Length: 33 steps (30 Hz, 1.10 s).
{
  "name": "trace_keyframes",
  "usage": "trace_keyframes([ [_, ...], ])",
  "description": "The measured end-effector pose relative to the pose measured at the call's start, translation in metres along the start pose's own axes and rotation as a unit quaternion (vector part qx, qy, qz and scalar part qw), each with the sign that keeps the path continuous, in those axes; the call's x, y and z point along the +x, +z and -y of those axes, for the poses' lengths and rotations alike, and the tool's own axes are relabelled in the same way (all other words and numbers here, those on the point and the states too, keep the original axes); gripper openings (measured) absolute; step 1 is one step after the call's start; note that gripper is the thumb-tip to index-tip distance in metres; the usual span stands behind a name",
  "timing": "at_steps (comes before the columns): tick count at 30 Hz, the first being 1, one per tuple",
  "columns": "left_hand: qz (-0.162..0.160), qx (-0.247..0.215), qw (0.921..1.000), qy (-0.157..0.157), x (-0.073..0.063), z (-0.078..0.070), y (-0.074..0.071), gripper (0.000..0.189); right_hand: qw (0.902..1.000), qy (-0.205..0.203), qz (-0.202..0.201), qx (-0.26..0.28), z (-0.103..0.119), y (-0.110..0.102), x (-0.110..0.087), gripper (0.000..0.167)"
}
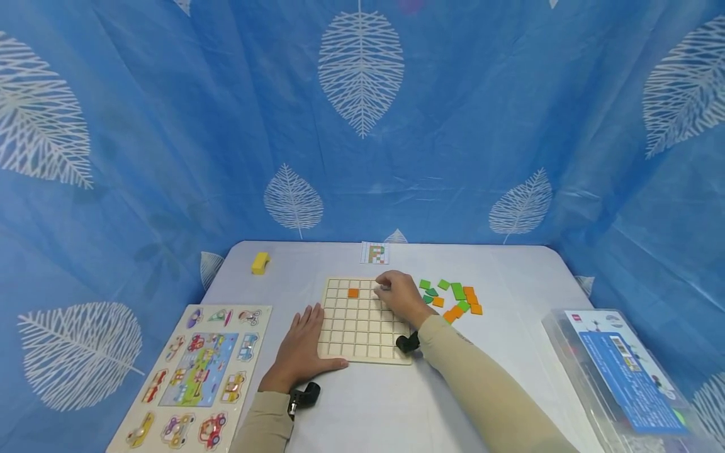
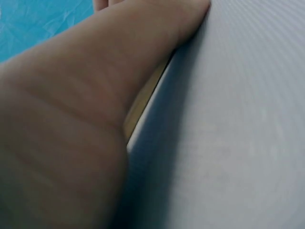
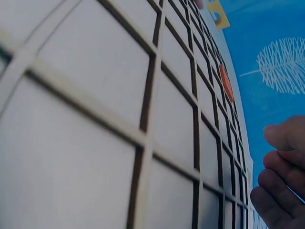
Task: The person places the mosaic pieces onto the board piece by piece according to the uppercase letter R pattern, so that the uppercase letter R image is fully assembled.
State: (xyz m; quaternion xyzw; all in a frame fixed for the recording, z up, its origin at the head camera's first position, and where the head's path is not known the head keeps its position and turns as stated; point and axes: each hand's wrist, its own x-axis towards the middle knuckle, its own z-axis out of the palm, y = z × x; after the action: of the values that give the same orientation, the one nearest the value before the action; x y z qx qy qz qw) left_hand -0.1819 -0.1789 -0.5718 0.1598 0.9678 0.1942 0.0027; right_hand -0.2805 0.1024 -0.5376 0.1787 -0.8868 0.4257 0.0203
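A wooden grid board [image 1: 362, 336] lies on the white table, with one orange square tile [image 1: 354, 293] in a cell of its upper part. My left hand [image 1: 306, 340] rests at the board's left side, fingers straight and thumb spread along the near edge. Over the board's upper right corner is my right hand [image 1: 401, 296], its fingers bent toward the thumb. In the right wrist view the curled fingers [image 3: 271, 191] stand close above the far end of the grid; I cannot tell whether a piece is between the fingertips.
Several loose green and orange tiles [image 1: 458, 291] lie right of the board. Behind it is a small pattern card [image 1: 375, 253]. A yellow block [image 1: 260, 263] sits at the back left, a vehicle puzzle board [image 1: 249, 321] at the left, a clear plastic box [image 1: 617, 371] at the right.
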Motion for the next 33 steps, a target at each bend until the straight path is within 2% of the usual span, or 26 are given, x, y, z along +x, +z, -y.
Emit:
trace_keyframes([
  [6, 0.003, 0.006, 1.0000, -0.002, 0.000, 0.000, 0.001, 0.141, 0.9998, 0.014, -0.007, -0.010, -0.008, -0.009, -0.003, 0.026],
  [13, 0.001, 0.006, 1.0000, 0.000, 0.000, 0.001, 0.003, 0.141, 0.9993, 0.009, -0.021, -0.030, -0.017, -0.020, -0.005, 0.025],
  [26, 0.000, 0.009, 1.0000, 0.002, 0.001, 0.000, 0.001, 0.142, 0.9977, 0.028, -0.028, -0.056, -0.032, -0.058, -0.005, 0.032],
  [33, 0.001, 0.010, 0.9999, -0.002, 0.001, 0.001, 0.002, 0.142, 0.9944, 0.056, -0.036, -0.083, -0.045, -0.075, -0.008, 0.032],
])
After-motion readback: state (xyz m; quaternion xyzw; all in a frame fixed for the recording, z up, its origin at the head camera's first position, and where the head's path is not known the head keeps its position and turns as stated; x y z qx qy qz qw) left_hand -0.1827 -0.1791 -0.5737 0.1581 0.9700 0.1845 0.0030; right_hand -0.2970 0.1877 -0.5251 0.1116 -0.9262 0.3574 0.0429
